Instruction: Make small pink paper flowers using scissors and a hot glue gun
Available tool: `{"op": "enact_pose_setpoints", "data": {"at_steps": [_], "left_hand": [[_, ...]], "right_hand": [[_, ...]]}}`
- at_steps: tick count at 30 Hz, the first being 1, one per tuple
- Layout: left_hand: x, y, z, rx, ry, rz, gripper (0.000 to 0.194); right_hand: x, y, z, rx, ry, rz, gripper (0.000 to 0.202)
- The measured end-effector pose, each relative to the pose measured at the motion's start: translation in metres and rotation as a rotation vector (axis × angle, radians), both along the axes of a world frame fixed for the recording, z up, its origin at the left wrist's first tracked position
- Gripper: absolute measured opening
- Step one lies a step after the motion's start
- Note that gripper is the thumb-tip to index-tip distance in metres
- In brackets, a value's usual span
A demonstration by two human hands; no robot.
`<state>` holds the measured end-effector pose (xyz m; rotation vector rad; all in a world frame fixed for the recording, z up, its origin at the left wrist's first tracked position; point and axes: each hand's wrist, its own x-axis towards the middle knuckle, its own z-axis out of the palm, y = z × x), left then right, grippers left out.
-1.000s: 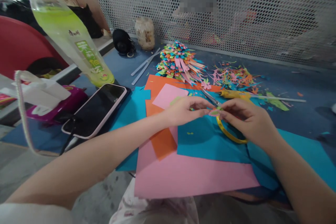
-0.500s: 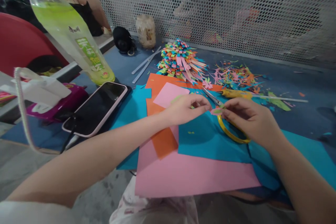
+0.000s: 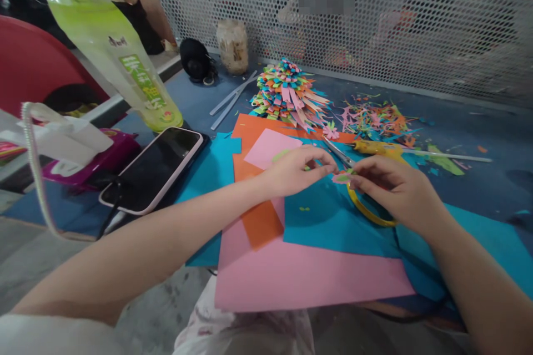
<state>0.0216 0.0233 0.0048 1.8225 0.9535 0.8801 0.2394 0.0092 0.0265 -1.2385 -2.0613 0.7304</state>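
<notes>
Between my fingertips is a small pink and green paper piece [image 3: 341, 178], held above a blue sheet [image 3: 328, 222]. My right hand [image 3: 385, 180] pinches it from the right. From the other side, my left hand [image 3: 302, 169] has thumb and forefinger closed at its edge. Scissors with yellow handles [image 3: 368, 215] lie just under my right hand, blades pointing away. A layered tree of fringed coloured paper [image 3: 287, 91] stands beyond my hands, with a small pink paper flower [image 3: 331, 130] at its foot. Pink [image 3: 308, 280] and orange [image 3: 260, 224] sheets lie beneath.
At left stand a green drink bottle [image 3: 120, 61], a phone [image 3: 154, 169] and a magenta tissue box [image 3: 89, 158]. Glue sticks [image 3: 233, 100] and a jar [image 3: 232, 47] are farther back. A yellow glue gun [image 3: 377, 148] and paper scraps [image 3: 378, 122] lie right, before a perforated metal panel [image 3: 258, 5].
My hands stay almost where they were, still fingering the small paper piece. The view has shifted very slightly.
</notes>
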Motion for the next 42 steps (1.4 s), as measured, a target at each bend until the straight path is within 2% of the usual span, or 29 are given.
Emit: {"op": "enact_pose_setpoints", "data": {"at_steps": [8,13,22,42], "left_hand": [[0.0003,0.0009,0.0001,-0.180,-0.096,0.002,0.014],[0.0018,0.0007,0.0043,-0.288,-0.200,-0.009,0.014],[0.0028,0.0004,0.0085,-0.330,-0.196,0.013,0.011],[0.0020,0.0022,0.0037,-0.305,-0.178,-0.014,0.010]], "right_hand": [[0.0004,-0.0005,-0.0005,0.003,-0.022,0.004,0.018],[-0.0003,0.0001,0.0005,-0.001,-0.006,0.022,0.008],[0.0005,-0.0002,0.0000,0.000,-0.004,0.032,0.005],[0.0007,-0.0012,0.0025,0.008,0.001,0.062,0.003]]}}
